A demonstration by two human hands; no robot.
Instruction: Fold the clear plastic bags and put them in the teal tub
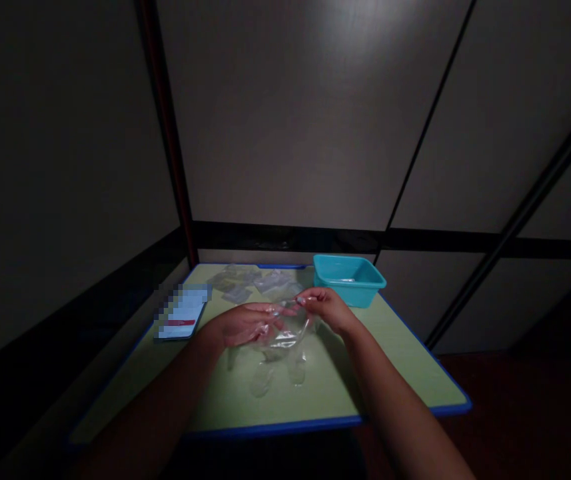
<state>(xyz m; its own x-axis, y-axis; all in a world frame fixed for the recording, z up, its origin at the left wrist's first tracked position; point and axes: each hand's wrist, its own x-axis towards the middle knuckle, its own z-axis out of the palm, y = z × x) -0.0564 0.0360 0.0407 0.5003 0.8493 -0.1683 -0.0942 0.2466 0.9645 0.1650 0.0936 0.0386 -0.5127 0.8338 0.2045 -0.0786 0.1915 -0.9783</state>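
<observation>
A clear plastic glove [285,341] hangs between my two hands over the table, its rounded finger parts drooping toward me. Its upper edge is gathered at my right hand [326,308], where thumb and fingers pinch the thin film. From the other side, my left hand [248,323] holds the glove, with its fingers partly behind or inside the see-through plastic; I cannot tell which. Beyond my hands, several crumpled clear plastic pieces [235,280] lie flat near the table's far edge.
A turquoise plastic basket [372,293] stands at the far right of the green table [325,393], which has a blue rim. Something small and pale lies inside the basket. A phone with a lit screen [182,317] lies at the left edge. Panelled walls close in behind and left.
</observation>
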